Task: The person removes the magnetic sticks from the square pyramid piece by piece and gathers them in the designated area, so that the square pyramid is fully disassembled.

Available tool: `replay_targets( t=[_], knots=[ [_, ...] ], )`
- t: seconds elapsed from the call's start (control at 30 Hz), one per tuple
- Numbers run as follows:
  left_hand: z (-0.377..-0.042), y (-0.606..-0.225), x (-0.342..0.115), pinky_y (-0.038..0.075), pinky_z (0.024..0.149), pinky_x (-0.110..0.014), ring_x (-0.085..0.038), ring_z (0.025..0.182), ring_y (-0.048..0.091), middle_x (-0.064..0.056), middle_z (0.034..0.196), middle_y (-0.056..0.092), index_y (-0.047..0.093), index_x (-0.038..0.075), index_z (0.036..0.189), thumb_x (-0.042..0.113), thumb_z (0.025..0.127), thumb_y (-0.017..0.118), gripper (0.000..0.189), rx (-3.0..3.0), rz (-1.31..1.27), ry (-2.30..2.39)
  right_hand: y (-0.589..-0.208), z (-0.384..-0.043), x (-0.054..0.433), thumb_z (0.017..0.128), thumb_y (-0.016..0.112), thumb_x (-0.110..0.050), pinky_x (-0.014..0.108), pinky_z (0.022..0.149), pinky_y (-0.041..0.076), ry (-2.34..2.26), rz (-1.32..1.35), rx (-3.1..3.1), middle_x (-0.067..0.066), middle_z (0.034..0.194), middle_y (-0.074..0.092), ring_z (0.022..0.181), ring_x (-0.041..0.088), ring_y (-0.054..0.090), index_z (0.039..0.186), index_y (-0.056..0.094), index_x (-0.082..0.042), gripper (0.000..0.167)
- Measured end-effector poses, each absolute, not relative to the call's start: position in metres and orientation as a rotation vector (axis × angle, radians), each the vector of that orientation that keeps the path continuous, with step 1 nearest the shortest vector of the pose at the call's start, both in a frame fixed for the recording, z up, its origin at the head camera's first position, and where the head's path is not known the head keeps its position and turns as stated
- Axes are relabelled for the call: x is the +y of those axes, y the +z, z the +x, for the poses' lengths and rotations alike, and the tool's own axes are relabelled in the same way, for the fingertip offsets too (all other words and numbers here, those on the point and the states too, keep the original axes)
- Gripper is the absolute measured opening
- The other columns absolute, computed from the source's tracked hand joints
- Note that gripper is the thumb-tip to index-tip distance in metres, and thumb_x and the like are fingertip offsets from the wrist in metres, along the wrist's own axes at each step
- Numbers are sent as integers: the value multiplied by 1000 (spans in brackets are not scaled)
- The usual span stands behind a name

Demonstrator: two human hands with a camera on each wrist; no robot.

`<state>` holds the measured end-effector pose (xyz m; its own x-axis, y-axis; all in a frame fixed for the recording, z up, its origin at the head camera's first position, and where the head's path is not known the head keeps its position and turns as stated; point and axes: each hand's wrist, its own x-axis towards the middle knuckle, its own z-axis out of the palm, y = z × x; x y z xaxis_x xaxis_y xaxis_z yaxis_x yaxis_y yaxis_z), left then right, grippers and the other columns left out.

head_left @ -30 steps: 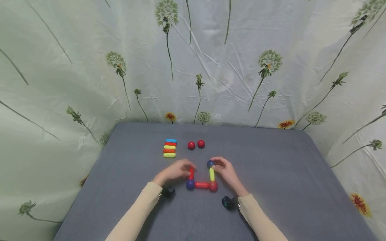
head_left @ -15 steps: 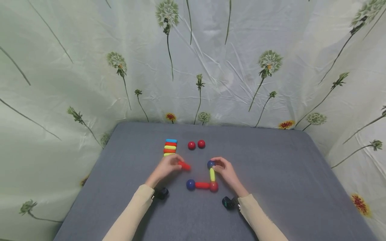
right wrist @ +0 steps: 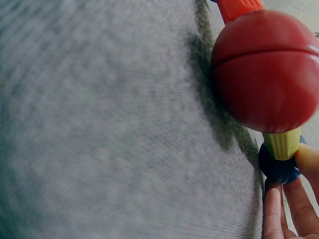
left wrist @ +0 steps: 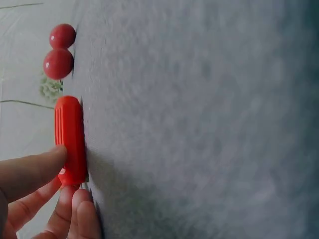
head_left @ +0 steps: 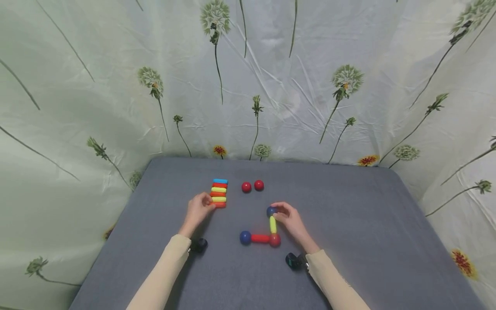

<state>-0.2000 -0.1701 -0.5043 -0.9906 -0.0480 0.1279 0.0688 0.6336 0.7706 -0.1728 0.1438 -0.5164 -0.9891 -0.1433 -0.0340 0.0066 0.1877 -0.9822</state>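
Note:
My left hand (head_left: 196, 212) pinches the left end of a red magnetic rod (head_left: 220, 205), which lies at the near end of a row of rods. In the left wrist view the thumb (left wrist: 35, 172) presses on its ridged side, with the other fingers at its end. My right hand (head_left: 291, 220) holds a dark blue ball (head_left: 270, 211) between thumb and fingers. From that ball a yellow rod (head_left: 273, 224) runs down to a red ball (head_left: 274, 240). Another red rod (head_left: 260, 238) links this red ball to a second blue ball (head_left: 245, 237), making an L shape.
Several blue, red and yellow rods (head_left: 219, 189) lie side by side at the back left of the grey table (head_left: 348, 206). Two loose red balls (head_left: 252, 186) stand to the right of them. A flower-printed cloth (head_left: 290, 86) hangs behind the table.
My left hand has pulled the red rod off the near blue ball and carried it left to the near end of the rod row. My right hand has stayed on its blue ball.

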Motion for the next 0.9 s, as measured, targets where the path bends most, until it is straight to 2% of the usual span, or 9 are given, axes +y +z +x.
replay_targets(
  t=[0.13, 0.23, 0.33, 0.47, 0.53, 0.67, 0.8, 0.9],
  knots=[
    [-201, -504, -170, 48, 71, -42, -27, 79, 55, -11, 83, 57, 59, 1, 86, 2, 78, 76, 19, -2714, -41, -1265, -517, -173, 144, 89, 60, 4, 31, 89, 48, -1927, -135, 2321, 12, 117, 60, 107, 26, 56, 115, 63, -2, 27],
    [-199, -499, -166, 47, 71, -39, -24, 81, 54, -9, 88, 55, 60, 4, 90, 3, 78, 77, 21, -2719, -195, -1276, -517, -173, 144, 89, 60, 4, 31, 88, 48, -1923, -133, 2316, 12, 117, 60, 107, 26, 56, 115, 63, -3, 27],
    [-192, -492, -156, 48, 72, -36, -21, 84, 55, -6, 93, 58, 61, 6, 97, 4, 81, 74, 21, -2781, -562, -1350, -518, -173, 144, 90, 60, 3, 31, 89, 48, -1924, -140, 2319, 12, 117, 59, 107, 26, 56, 115, 63, -2, 27],
    [-180, -483, -134, 49, 81, -34, -19, 95, 57, -3, 104, 61, 62, 7, 107, 6, 83, 72, 27, -2897, -1130, -1448, -518, -173, 145, 90, 60, 3, 33, 90, 47, -1921, -142, 2326, 12, 117, 59, 107, 26, 56, 116, 63, -3, 27],
    [-174, -482, -123, 48, 86, -34, -16, 101, 54, 2, 108, 58, 62, 11, 110, 9, 82, 73, 31, -2967, -1282, -1372, -517, -173, 144, 90, 60, 2, 34, 90, 47, -1914, -128, 2327, 11, 117, 60, 107, 26, 55, 116, 63, -4, 27],
    [-167, -486, -107, 45, 88, -32, -10, 100, 50, 10, 105, 55, 62, 20, 105, 11, 79, 74, 30, -3045, -1378, -1135, -519, -173, 144, 90, 61, 0, 37, 92, 46, -1905, -117, 2337, 11, 118, 59, 108, 25, 55, 117, 63, -4, 27],
    [-166, -489, -99, 44, 83, -29, -9, 89, 50, 11, 94, 54, 60, 20, 94, 7, 76, 73, 25, -2995, -1418, -1017, -518, -173, 144, 91, 61, 0, 42, 95, 45, -1913, -107, 2322, 12, 119, 59, 110, 27, 54, 117, 63, -3, 27],
    [-167, -489, -98, 45, 80, -27, -8, 86, 50, 10, 90, 53, 62, 19, 91, 7, 75, 72, 22, -2950, -1435, -1023, -508, -169, 144, 91, 59, 2, 44, 94, 45, -1900, -134, 2328, 16, 120, 58, 110, 30, 54, 118, 61, 0, 27]
  ],
)
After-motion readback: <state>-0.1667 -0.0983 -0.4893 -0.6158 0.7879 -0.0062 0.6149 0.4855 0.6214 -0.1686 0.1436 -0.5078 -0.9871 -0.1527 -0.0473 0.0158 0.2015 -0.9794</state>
